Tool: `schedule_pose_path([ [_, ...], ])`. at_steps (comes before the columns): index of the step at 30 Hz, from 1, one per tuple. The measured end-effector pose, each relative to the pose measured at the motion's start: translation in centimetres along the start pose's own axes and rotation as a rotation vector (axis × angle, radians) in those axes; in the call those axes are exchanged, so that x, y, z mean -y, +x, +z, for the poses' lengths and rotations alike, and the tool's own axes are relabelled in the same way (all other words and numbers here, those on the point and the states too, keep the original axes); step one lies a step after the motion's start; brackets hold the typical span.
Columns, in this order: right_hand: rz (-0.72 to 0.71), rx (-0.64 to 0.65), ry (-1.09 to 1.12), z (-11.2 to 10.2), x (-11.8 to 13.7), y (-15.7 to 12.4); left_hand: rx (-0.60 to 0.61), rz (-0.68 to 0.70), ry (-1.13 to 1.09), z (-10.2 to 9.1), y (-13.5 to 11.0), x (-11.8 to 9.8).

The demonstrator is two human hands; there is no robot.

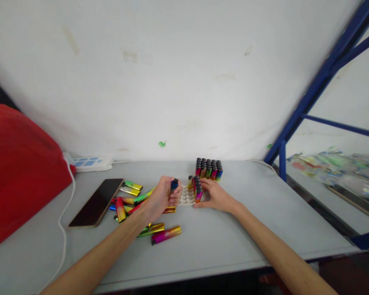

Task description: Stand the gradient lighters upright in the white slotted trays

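My left hand (167, 192) is closed around a lighter (174, 185) with a dark top, held upright just left of a white tray (187, 197) with round holes. A row of multicoloured lighters (198, 189) stands upright along the tray's right side, and another lighter (190, 182) stands in its far part. My right hand (215, 196) grips the tray's right side, thumb at the near end and fingers at the far end, against the row. Loose metallic lighters (166, 235) lie under and around my left forearm; some are partly hidden by it.
Behind the tray stands a block of upright lighters (209, 169). A phone (96, 203) lies left of the loose pile. Further left are a white power strip (92, 163), its cable (61, 225) and a red bag (21, 176). A blue metal frame (295, 119) rises at right.
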State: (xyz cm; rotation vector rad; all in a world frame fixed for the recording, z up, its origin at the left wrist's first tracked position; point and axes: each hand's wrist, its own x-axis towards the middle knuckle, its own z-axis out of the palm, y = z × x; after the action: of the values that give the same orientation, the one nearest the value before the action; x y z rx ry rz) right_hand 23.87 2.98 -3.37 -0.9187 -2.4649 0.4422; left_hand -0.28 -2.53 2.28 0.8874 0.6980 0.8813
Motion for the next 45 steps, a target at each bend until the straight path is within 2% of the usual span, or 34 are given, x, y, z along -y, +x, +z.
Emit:
schedule_pose_path([
  [7,0.006,0.004,0.001,-0.1,0.1,0.0,-0.060,0.038,0.029,0.4,-0.2,0.0],
  [13,0.004,0.009,-0.008,0.0,-0.1,-0.1,-0.265,0.147,0.209,0.3,0.1,1.1],
  [16,0.010,0.017,-0.011,0.0,-0.2,-0.1,-0.310,0.156,0.252,0.3,0.1,1.4],
  [21,0.015,0.014,-0.006,-0.1,0.1,-0.1,-0.304,0.168,0.260,0.2,0.1,1.2],
  [26,-0.002,0.014,0.005,-0.2,0.2,-0.1,-0.230,0.140,0.334,0.0,0.1,1.1],
  [29,-0.012,0.011,0.008,-0.1,0.1,0.0,-0.242,0.146,0.405,0.2,0.1,1.1],
  [34,-0.022,-0.005,-0.009,0.0,-0.1,0.0,-0.314,0.121,0.387,0.1,0.4,1.3],
  [37,-0.026,-0.016,-0.010,0.1,-0.2,0.1,-0.301,0.190,0.490,-0.3,0.8,1.0],
  [42,-0.043,-0.026,-0.015,0.1,-0.1,0.2,-0.327,0.485,0.799,0.0,1.4,-0.6],
  [45,-0.056,-0.029,-0.003,0.0,0.0,0.3,-0.277,0.523,0.837,0.4,1.8,-1.0],
])
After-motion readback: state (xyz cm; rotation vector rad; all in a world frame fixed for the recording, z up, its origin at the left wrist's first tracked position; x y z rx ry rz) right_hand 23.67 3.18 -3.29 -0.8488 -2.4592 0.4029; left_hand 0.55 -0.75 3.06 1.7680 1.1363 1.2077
